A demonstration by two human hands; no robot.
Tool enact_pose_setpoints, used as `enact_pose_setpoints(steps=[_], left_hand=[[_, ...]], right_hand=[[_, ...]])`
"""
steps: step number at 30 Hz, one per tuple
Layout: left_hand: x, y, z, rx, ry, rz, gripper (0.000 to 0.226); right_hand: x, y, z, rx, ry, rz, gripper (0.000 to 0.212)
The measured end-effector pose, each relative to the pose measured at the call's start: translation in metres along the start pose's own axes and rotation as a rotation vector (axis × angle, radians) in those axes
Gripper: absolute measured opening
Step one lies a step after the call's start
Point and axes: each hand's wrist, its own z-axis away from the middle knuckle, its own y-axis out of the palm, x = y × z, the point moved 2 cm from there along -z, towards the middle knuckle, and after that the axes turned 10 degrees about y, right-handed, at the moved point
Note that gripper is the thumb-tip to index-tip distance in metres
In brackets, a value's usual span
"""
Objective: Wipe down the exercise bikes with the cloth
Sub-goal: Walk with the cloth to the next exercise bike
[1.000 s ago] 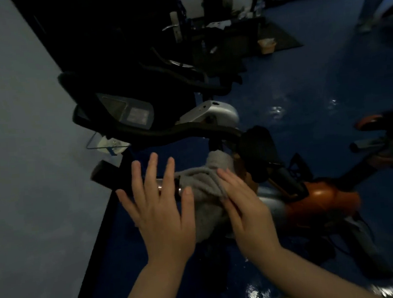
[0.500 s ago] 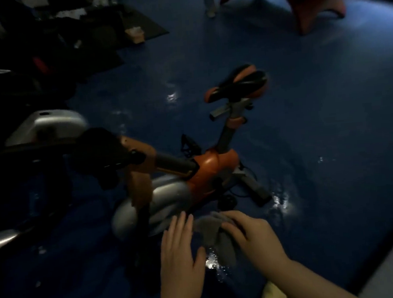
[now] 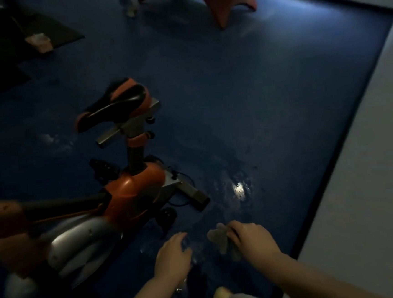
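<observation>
An orange and silver exercise bike (image 3: 132, 192) stands on the dark blue floor at the left, its black and orange saddle (image 3: 115, 103) raised on a post. My right hand (image 3: 251, 239) grips a crumpled grey cloth (image 3: 220, 238), held low in front of me and apart from the bike. Beside it, my left hand (image 3: 173, 253) hangs with fingers loosely curled downward and holds nothing. Both hands are to the right of the bike's silver lower casing (image 3: 80, 242).
A light wall (image 3: 369, 157) with a dark skirting runs along the right. Orange equipment legs (image 3: 223, 6) stand at the far top. Dark mats and a small box (image 3: 39, 42) lie at the upper left. Wet shiny patches (image 3: 239, 189) mark the floor.
My view has swung right, away from the handlebars toward the saddle end. Both hands came off the bike and dropped lower; the right hand carried the cloth along and the hands moved apart.
</observation>
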Motion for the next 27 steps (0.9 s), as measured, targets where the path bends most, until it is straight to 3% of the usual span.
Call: enact_pose_setpoints(steps=[2,11,17,21,27], left_hand=[[-0.017,0.005,-0.019,0.009,-0.004,0.010,0.033],[-0.038,-0.015,-0.132,0.095,-0.046,-0.118,0.051],[-0.070,-0.036,-0.226,0.151,0.029,-0.189,0.050],[-0.098,-0.055,-0.284,0.158,0.116,-0.241,0.042],[-0.136,-0.056,-0.349,0.135,0.105,-0.172,0.041]], right_hand=[[-0.021,-0.009,-0.013,0.017,0.028,-0.005,0.023],[-0.057,-0.039,-0.110,0.163,0.171,0.039,0.021],[-0.072,-0.076,-0.168,0.007,0.173,0.061,0.021],[-0.077,-0.104,-0.217,0.005,0.214,0.046,0.021],[-0.098,-0.141,-0.286,-0.022,0.231,-0.027,0.023]])
